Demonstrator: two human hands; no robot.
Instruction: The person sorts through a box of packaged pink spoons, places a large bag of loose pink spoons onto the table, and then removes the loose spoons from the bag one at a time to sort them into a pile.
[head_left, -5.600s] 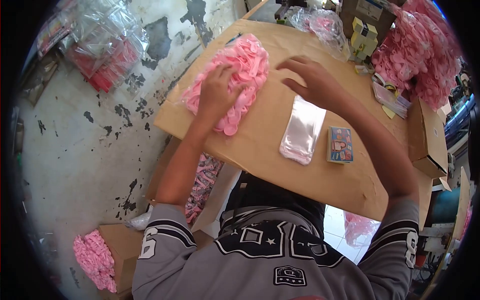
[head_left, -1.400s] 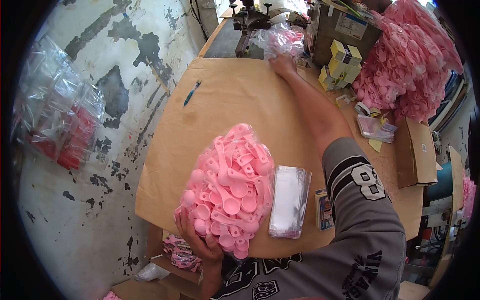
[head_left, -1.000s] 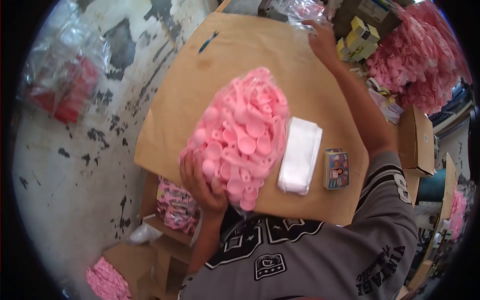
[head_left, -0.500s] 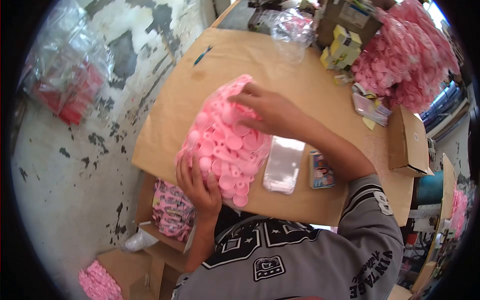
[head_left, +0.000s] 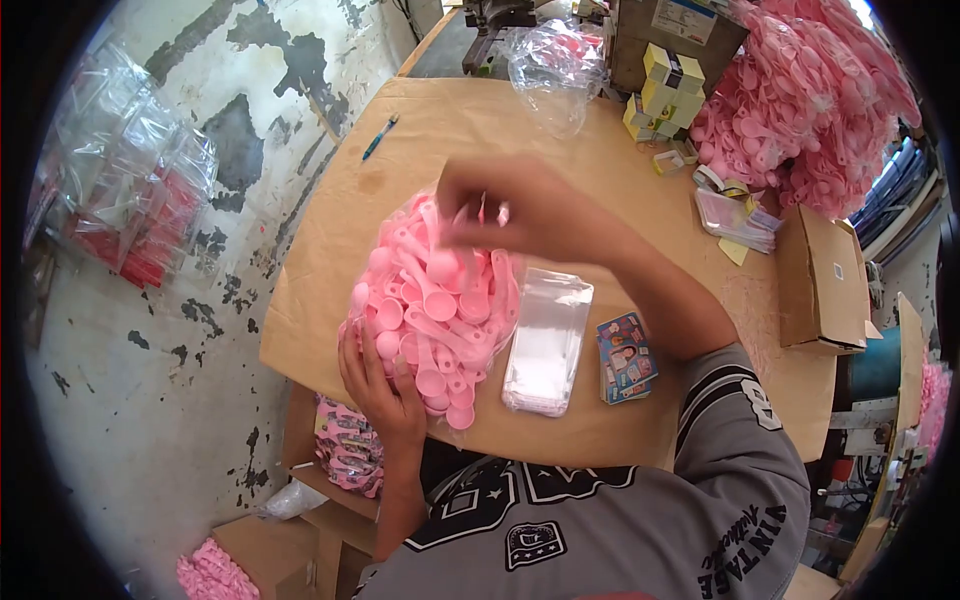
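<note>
A clear plastic bag filled with pink plastic measuring scoops [head_left: 430, 310] lies on the brown-covered table [head_left: 320, 270]. My left hand [head_left: 385, 395] holds the bag's lower left side, its fingers along the edge and its thumb against the front. Above the upper part of the bag is my right hand [head_left: 510, 210], bent at the wrist and smeared by motion. Its fingers curl downward; whether anything is between them cannot be made out. To the right of the bag lies a stack of clear plastic sleeves [head_left: 548, 340], with a stack of printed cards [head_left: 625, 355] beside it.
A blue pen [head_left: 380, 138] lies at the far left of the table. Small yellow boxes [head_left: 668, 90], a heap of bagged pink scoops [head_left: 800, 110] and a cardboard box [head_left: 822, 280] stand on the right. Below the near left edge, an open carton holds pink packets [head_left: 348, 445].
My right hand has lifted off the scoops and shifted slightly. The scoops at the top of the bag lie differently. The head view has moved a little; my left hand stays at the bag.
</note>
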